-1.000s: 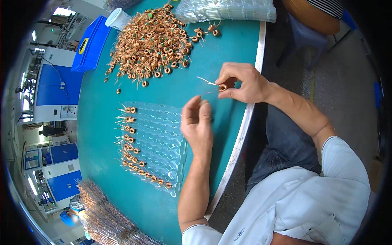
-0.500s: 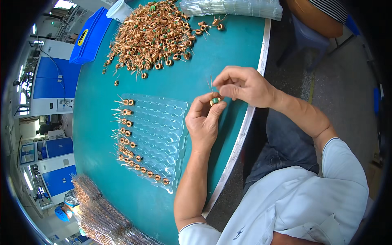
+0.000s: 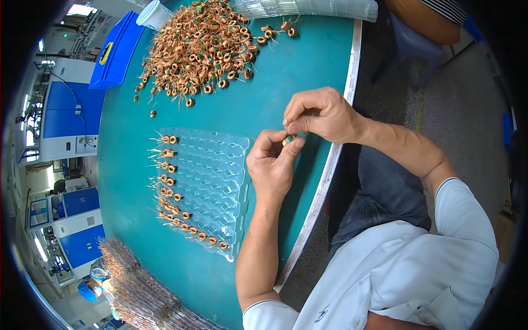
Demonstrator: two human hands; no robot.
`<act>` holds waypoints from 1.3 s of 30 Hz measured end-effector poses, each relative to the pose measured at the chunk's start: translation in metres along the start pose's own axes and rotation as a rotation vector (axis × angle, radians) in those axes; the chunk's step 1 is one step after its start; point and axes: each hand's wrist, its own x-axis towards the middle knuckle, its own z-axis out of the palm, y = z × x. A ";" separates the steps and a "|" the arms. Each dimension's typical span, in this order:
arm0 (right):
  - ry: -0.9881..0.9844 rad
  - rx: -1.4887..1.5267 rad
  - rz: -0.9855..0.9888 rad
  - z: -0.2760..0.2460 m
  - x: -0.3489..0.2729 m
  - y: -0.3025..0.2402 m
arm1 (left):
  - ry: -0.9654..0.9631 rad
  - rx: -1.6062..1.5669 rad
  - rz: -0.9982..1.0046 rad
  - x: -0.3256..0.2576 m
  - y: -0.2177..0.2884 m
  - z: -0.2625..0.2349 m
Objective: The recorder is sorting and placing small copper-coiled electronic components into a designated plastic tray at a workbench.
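Observation:
Between the thumb and fingers of my left hand point(image 3: 271, 168) is a small toroidal coil point(image 3: 288, 139), copper-coloured with a green band. My right hand point(image 3: 322, 116) is just above it, thumb and fingertips pinched together on the coil's thin wire leads, which the fingers mostly hide. Left of my hands a clear plastic tray point(image 3: 212, 170) with moulded pockets lies on the table. Copper coils point(image 3: 170, 168) with their leads pointing left fill its left column, and more lie along its near edge. The other pockets hold no coils.
A large heap of coils point(image 3: 201, 52) covers the far part of the green table point(image 3: 132, 181), with a few loose ones point(image 3: 268, 34) beside it. Stacked clear trays point(image 3: 308, 7), a blue bin point(image 3: 116, 52) and a white bucket point(image 3: 154, 15) stand behind. Filled trays point(image 3: 143, 286) are piled near left.
My right hand's fingers have closed and come down onto the coil's leads, which stood free before. The left hand keeps hold of the coil, nearly still. The view has shifted slightly.

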 end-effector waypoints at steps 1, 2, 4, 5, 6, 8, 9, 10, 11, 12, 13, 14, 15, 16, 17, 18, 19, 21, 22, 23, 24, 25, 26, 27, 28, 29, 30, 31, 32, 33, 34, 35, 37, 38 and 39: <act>0.008 -0.058 -0.112 0.000 -0.001 0.003 | 0.026 -0.037 0.007 0.000 0.000 0.001; 0.012 0.009 -0.084 -0.001 -0.003 0.004 | 0.025 -0.035 0.004 0.001 0.000 0.001; 0.011 0.049 -0.074 0.000 -0.002 0.005 | 0.026 -0.044 -0.027 0.002 0.002 -0.001; 0.007 0.086 -0.066 0.000 -0.002 0.006 | 0.024 -0.043 -0.030 0.002 0.002 -0.001; 0.010 0.084 -0.066 -0.001 -0.001 0.007 | 0.039 -0.045 -0.039 0.003 0.001 -0.001; 0.025 0.100 -0.051 -0.002 0.000 0.008 | 0.049 -0.050 -0.048 0.005 0.002 0.001; 0.027 0.101 -0.050 -0.002 -0.001 0.009 | 0.050 -0.043 -0.053 0.004 0.004 0.002; 0.039 0.094 -0.071 -0.002 -0.002 0.010 | 0.050 -0.037 -0.057 0.004 0.004 0.003; 0.052 0.088 -0.093 -0.001 -0.003 0.010 | 0.049 -0.036 -0.058 0.003 0.003 0.003; 0.050 0.090 -0.096 -0.001 -0.002 0.007 | 0.056 -0.020 -0.042 0.003 0.002 0.001; 0.061 0.136 0.016 -0.001 -0.002 0.003 | 0.063 -0.003 -0.026 0.003 0.002 0.000; 0.072 0.182 0.129 0.000 -0.002 0.001 | 0.065 0.000 -0.023 0.003 0.001 -0.001; 0.100 0.207 0.133 0.000 -0.001 0.002 | 0.112 -0.048 -0.003 0.004 0.002 -0.001; 0.129 0.234 0.138 0.000 -0.002 0.003 | 0.159 -0.096 0.017 0.004 0.003 -0.001; 0.094 0.226 0.151 -0.001 -0.003 0.002 | 0.161 -0.090 0.022 0.006 0.003 -0.001; 0.093 0.227 0.147 -0.001 -0.004 0.002 | 0.209 -0.089 0.011 0.008 0.002 0.001; 0.048 0.131 0.095 -0.001 -0.004 0.002 | 0.258 -0.089 -0.001 0.010 0.001 0.003; -0.004 0.062 0.054 0.003 0.000 -0.002 | 0.260 -0.069 0.020 0.009 0.001 -0.001; -0.015 0.062 0.043 0.006 0.003 -0.006 | 0.248 -0.037 0.018 0.007 0.004 -0.004; -0.051 0.019 0.106 0.008 0.006 -0.012 | 0.238 -0.006 0.017 0.006 0.007 -0.007; -0.102 -0.012 0.164 0.015 0.015 -0.015 | 0.249 0.003 0.029 0.005 0.009 -0.013; -0.143 -0.155 0.146 0.016 0.020 -0.017 | 0.260 0.018 0.022 0.005 0.008 -0.014; -0.143 -0.171 0.137 0.017 0.024 -0.013 | 0.274 0.034 0.017 0.006 0.008 -0.015; -0.143 -0.125 0.117 0.018 0.030 -0.014 | 0.264 0.040 0.015 0.006 0.008 -0.018; -0.165 -0.129 0.134 0.020 0.036 -0.020 | 0.261 0.023 0.031 0.006 0.007 -0.020; -0.203 -0.156 0.122 0.024 0.044 -0.020 | 0.271 0.046 0.030 0.004 0.007 -0.025; -0.234 -0.197 0.115 0.026 0.051 -0.024 | 0.255 0.099 0.026 0.004 0.008 -0.028; -0.286 -0.198 0.146 0.034 0.060 -0.036 | 0.271 0.041 0.004 0.002 0.012 -0.031; -0.282 -0.218 0.122 0.044 0.070 -0.037 | 0.286 -0.019 -0.016 0.000 0.015 -0.034; -0.274 -0.242 0.100 0.049 0.081 -0.038 | 0.298 -0.024 0.002 0.000 0.019 -0.034; -0.307 -0.294 0.087 0.053 0.097 -0.040 | 0.310 0.002 0.006 -0.001 0.018 -0.034; -0.305 -0.318 0.019 0.062 0.116 -0.038 | 0.321 0.030 0.009 0.000 0.017 -0.034; -0.417 -0.314 0.064 0.114 0.150 -0.046 | 0.298 0.217 0.090 -0.008 0.020 -0.047; -0.471 -0.267 0.136 0.139 0.162 -0.047 | 0.278 0.300 0.158 -0.009 0.018 -0.050; -0.536 -0.300 -0.002 0.161 0.178 -0.031 | 0.262 0.296 0.139 -0.009 0.019 -0.048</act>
